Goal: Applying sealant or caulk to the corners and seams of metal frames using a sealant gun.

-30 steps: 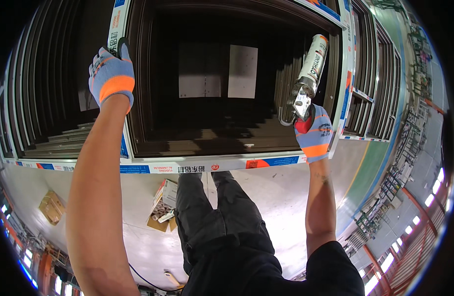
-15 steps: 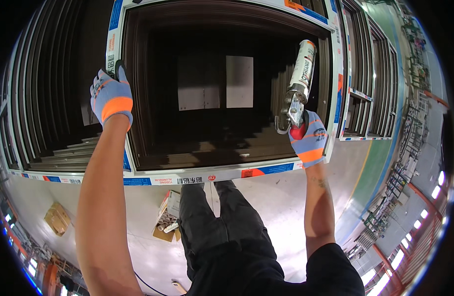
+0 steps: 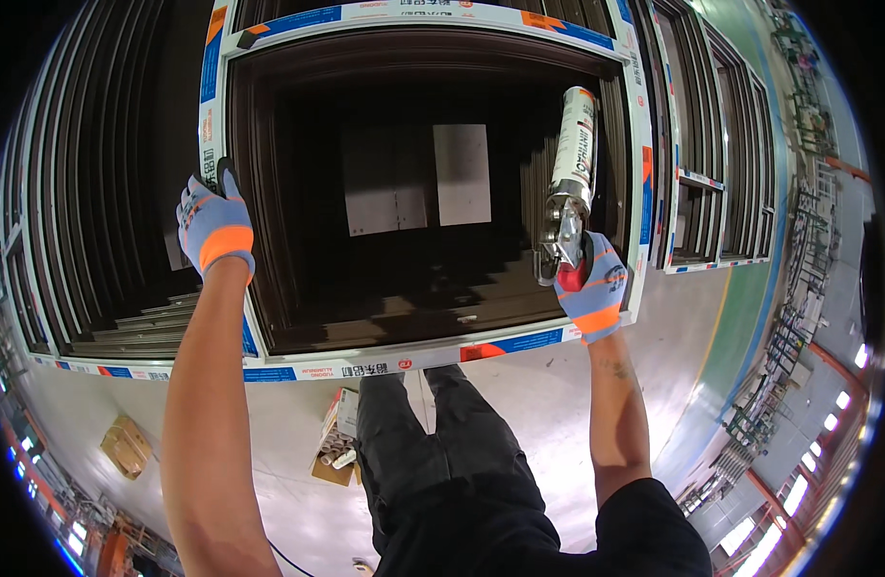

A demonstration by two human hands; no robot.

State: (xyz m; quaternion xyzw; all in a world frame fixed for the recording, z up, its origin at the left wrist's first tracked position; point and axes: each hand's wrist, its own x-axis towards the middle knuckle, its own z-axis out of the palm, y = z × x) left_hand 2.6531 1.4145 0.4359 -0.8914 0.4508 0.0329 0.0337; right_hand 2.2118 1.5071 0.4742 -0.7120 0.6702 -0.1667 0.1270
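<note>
My left hand (image 3: 214, 223), in a blue-grey glove with an orange cuff band, grips the left upright of a window frame (image 3: 208, 144). Its thumb and fingers are closed round the bar. The frame is dark inside, with printed white, blue and red protective film along its face. My right hand (image 3: 593, 284), gloved alike, is closed round the red handle of a caulking gun (image 3: 564, 226). A white sealant cartridge (image 3: 575, 139) sits in the gun and points away from me over the frame's opening, near the right upright. The nozzle's tip cannot be made out.
Many similar frames lie stacked underneath and to the left (image 3: 106, 192), with another stack (image 3: 716, 163) at the right. On the floor, an open carton (image 3: 335, 438) of tubes stands beside my legs, and a brown box (image 3: 126, 447) lies farther left. Racks (image 3: 750, 433) line the right side.
The frame and both hands sit slightly lower in view. The caulking gun has shifted a little left and turned more upright in the picture. Both hands keep their hold.
</note>
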